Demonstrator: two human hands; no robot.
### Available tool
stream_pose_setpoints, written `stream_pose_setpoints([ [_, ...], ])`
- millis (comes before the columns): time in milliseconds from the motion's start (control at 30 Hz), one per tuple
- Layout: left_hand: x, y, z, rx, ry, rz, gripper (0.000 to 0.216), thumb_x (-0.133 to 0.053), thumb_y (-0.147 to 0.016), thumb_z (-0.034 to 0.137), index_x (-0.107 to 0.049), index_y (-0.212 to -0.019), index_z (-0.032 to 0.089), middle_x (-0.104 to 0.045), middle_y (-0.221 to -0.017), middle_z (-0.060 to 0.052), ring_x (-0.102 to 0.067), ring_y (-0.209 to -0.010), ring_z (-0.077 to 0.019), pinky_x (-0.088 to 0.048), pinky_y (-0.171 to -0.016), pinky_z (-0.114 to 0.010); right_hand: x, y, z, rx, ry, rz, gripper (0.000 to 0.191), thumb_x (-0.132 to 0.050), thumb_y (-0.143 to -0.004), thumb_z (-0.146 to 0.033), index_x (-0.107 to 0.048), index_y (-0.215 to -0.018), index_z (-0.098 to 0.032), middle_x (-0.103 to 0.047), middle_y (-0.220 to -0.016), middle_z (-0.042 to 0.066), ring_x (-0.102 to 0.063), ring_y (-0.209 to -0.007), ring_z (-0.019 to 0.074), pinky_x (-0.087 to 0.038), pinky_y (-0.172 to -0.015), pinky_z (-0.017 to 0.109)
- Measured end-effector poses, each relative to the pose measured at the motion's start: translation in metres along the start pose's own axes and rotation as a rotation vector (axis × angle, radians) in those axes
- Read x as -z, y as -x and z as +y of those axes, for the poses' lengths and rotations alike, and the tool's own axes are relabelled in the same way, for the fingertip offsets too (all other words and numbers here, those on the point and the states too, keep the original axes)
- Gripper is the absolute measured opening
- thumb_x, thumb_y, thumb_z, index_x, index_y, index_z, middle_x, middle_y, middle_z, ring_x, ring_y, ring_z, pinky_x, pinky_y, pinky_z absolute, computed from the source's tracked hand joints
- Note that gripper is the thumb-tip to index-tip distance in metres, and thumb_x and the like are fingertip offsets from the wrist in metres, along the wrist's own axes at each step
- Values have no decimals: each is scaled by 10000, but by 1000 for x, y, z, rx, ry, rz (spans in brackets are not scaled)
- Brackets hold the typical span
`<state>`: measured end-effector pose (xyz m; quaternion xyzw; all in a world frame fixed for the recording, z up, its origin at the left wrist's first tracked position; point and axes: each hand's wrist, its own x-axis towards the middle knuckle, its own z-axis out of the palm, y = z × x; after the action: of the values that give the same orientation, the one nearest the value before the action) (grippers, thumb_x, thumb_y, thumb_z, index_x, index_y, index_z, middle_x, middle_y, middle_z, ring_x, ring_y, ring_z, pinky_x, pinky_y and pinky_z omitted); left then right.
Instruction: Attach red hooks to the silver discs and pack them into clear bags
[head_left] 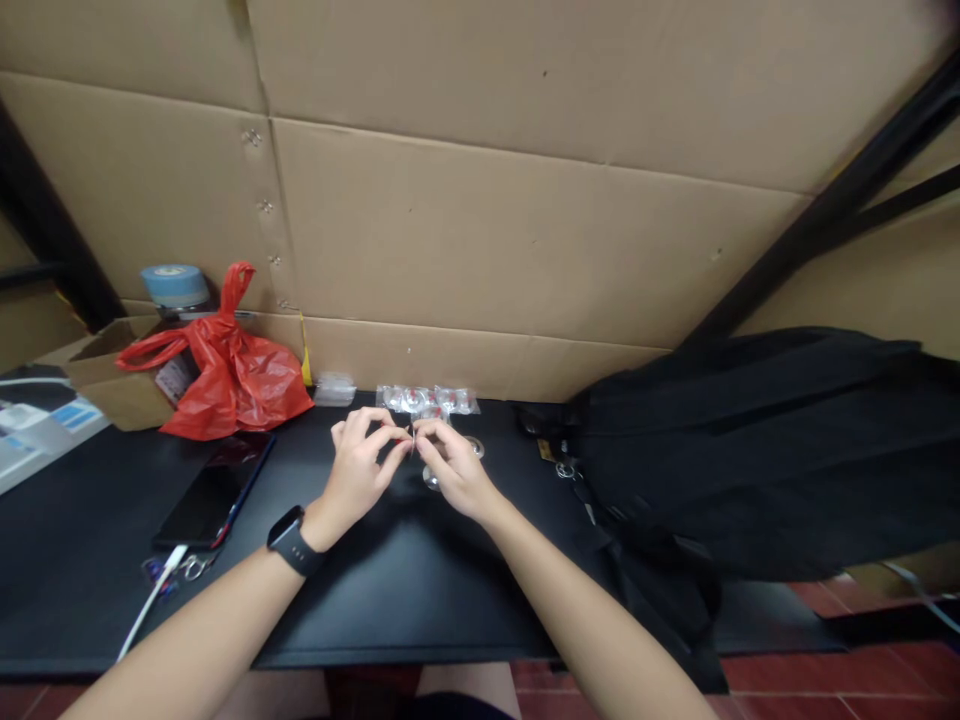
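Observation:
My left hand (361, 465) and my right hand (452, 462) meet above the middle of the black table (390, 590), fingertips pinched together on a small thin metal piece (412, 438) held between them. A black watch sits on my left wrist. Just behind the hands lie small clear plastic bags with red and silver parts (427, 399). A round shiny metal part (474, 447) rests on the table by my right hand.
A red plastic bag (229, 365), a cardboard box (112, 375) and a blue tape roll (175, 285) stand at the back left. A dark phone (202, 505) with a white cable lies left. A black bag (750, 450) covers the right side. Cardboard wall behind.

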<state>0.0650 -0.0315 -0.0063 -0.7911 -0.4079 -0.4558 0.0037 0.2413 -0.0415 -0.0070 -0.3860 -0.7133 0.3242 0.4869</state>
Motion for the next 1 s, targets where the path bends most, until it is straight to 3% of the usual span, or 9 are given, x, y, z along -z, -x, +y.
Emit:
stream_pose_setpoints([
  [200, 5, -2, 1, 119, 169, -18, 249, -392, -1004, 326, -611, -1058, 219, -608, -1090, -70, -555, -1083, -209, -374, -939, -374, 2, -2, 5, 1, -24, -66, 315, -471, -968, -490, -582, -896, -204, -554, -1213, 106, -583, -1050, 200, -531, -808, 313],
  [300, 8, -3, 2, 82, 169, -118, 257, -536, -926, 376, -594, -1131, 232, -597, -1184, -72, -528, -1146, -233, -372, -963, -386, 5, -2, 3, 28, 10, -94, 318, -462, -976, -477, -576, -871, -200, -540, -1221, 110, -552, -1130, 212, -503, -894, 338],
  [367, 7, -3, 2, 44, 103, -196, 241, -625, -862, 367, -638, -1067, 240, -608, -1181, -62, -522, -1140, -247, -360, -954, -395, 8, -2, 1, 44, 44, -97, 300, -461, -981, -453, -576, -870, -199, -531, -1230, 111, -544, -1152, 214, -476, -948, 358],
  [533, 0, -2, -2, 64, 62, -263, 133, -624, -882, 351, -714, -894, 254, -654, -1092, -38, -538, -1080, -235, -356, -886, -386, 15, -3, 2, 68, 172, -97, 278, -470, -984, -407, -593, -843, -201, -544, -1218, 105, -523, -1196, 228, -405, -1039, 408],
  [700, -3, -1, -7, 49, 31, -335, 126, -591, -907, 316, -698, -904, 251, -669, -1043, -32, -549, -1038, -226, -348, -863, -373, 24, -6, 10, 85, 248, -166, 247, -490, -975, -390, -626, -881, -207, -567, -1184, 98, -534, -1165, 221, -466, -924, 359],
  [800, -3, 2, -10, 0, -10, -409, 127, -522, -931, 268, -639, -918, 220, -661, -965, -36, -577, -945, -209, -364, -823, -345, 37, -6, 14, 40, 381, -188, 180, -583, -924, -378, -643, -944, -209, -604, -1082, 79, -581, -996, 199, -477, -812, 313],
  [900, -3, 4, -16, -35, -35, -504, 110, -484, -915, 188, -591, -921, 213, -654, -888, -28, -598, -839, -196, -381, -758, -314, 50, -5, 19, -69, 552, -357, 191, -716, -819, -327, -682, -971, -216, -653, -940, 39, -593, -801, 164, -453, -718, 272],
  [1000, -4, 5, -21, -65, -40, -549, 137, -494, -883, 146, -588, -945, 223, -662, -896, -26, -614, -814, -194, -399, -734, -300, 54, -4, 24, -131, 628, -476, 119, -726, -795, -239, -724, -914, -227, -690, -865, 21, -619, -767, 156, -430, -701, 251],
])
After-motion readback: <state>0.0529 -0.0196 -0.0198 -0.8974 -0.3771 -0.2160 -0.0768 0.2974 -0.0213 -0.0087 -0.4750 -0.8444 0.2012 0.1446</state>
